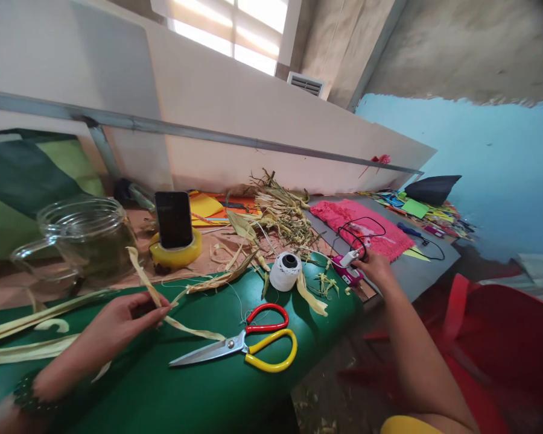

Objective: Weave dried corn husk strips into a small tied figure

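Observation:
My left hand (133,316) pinches a dry, pale husk strip (145,280) over the green mat (163,395). Stretched out to the right, my right hand (374,267) has its fingers closed on a white plug (348,258) at a magenta power strip (352,276). Scissors (230,345) with one red and one yellow handle lie between the hands, blades pointing left. Behind them stands a white thread spool (285,272). More long husk strips (36,322) lie at the left, partly behind my left forearm.
A glass mug (88,241) stands at the left, beside a phone (174,220) propped on a yellow tape roll (176,252). Dried husks (283,211) are heaped at the back. Pink cloth (366,228) and a black cable lie right; a red chair (502,337) stands beyond my right arm.

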The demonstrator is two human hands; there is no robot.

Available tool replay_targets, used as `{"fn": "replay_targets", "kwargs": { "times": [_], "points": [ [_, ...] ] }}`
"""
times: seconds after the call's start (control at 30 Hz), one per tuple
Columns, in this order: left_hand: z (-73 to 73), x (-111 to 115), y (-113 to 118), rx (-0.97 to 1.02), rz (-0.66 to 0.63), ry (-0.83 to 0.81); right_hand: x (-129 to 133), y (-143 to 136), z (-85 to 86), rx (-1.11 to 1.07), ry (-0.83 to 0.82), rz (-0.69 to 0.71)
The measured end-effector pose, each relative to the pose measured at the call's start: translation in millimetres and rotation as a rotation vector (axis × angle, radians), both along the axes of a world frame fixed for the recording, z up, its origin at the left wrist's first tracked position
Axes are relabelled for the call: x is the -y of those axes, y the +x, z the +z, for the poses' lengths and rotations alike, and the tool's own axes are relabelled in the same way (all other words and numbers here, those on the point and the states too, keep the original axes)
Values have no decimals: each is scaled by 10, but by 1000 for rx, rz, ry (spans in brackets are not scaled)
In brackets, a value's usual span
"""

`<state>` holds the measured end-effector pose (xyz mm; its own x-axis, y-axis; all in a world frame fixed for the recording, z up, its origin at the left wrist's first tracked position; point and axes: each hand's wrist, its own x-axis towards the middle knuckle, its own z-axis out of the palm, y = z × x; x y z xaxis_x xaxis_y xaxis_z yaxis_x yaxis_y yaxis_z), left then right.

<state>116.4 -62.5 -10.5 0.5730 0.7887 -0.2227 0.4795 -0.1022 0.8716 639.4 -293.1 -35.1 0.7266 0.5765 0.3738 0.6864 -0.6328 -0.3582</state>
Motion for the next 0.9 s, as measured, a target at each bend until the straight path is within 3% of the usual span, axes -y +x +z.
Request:
{"fn": "replay_targets", "kwargs": {
  "times": [0.2, 0.47, 0.9],
  "points": [
    [-28, -10, -14, -11, -11, 25, -10, -57, 50, 16, -31, -46],
    [56, 39, 24, -28, -22, 21, 72, -81, 77, -22, -35, 9],
    [4, 16, -4, -44, -14, 16, -15, -71, 58, 24, -47, -17]
  ]
}}
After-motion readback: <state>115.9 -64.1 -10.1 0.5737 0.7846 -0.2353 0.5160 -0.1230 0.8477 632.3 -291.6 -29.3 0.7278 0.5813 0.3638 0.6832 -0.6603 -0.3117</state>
